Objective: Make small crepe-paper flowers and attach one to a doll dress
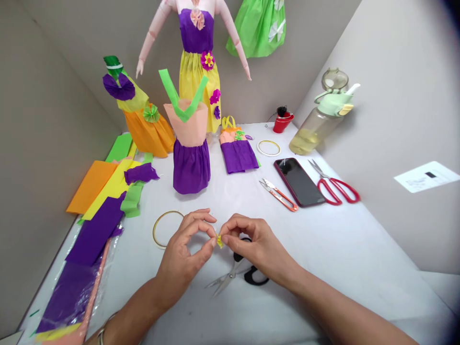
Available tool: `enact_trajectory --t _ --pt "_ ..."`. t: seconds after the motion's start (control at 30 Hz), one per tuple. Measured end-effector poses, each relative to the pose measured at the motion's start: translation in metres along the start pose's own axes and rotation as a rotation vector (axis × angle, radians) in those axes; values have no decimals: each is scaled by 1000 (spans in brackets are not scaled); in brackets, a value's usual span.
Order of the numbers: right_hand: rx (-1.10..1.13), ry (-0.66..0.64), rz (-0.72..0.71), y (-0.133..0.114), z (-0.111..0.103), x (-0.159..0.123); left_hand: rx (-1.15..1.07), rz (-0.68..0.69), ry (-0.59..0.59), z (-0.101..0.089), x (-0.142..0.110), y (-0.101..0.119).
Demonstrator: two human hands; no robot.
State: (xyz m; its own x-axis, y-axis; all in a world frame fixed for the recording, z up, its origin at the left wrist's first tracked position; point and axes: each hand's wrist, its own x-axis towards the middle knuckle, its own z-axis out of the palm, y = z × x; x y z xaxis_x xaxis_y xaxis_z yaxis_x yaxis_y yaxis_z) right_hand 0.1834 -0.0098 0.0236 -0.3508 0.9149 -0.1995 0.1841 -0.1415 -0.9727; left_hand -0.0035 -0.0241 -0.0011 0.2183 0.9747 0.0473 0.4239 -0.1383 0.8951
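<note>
A tiny scrunched yellow piece [219, 241], paper or cloth, is pinched between the fingertips of both hands above the table. My left hand [185, 247] grips its left side with thumb and forefinger, the other fingers raised. Thumb and curled forefinger of my right hand [253, 242] close on its right side. Black-handled scissors [232, 276] lie with blades apart below my hands, one handle loop partly hidden by the right hand. A ring of tape [154, 232] lies behind the left hand, which covers part of it.
Small dresses stand behind: a peach and purple one [191, 165], an orange one [149, 129]. Coloured sheets [95, 230] lie left. At right are thread snips [278, 195], a phone [300, 182], red-handled scissors [338, 189], a bottle [316, 124] and a red bucket [282, 123].
</note>
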Motion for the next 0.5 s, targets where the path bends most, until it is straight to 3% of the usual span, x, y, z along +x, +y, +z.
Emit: enact_trajectory --t 0.3,0.5 --pt "-57 41 -9 4 0 1 50 23 57 2 1 2" --pt "-221 99 -98 10 4 4 -68 14 173 -21 9 -4"
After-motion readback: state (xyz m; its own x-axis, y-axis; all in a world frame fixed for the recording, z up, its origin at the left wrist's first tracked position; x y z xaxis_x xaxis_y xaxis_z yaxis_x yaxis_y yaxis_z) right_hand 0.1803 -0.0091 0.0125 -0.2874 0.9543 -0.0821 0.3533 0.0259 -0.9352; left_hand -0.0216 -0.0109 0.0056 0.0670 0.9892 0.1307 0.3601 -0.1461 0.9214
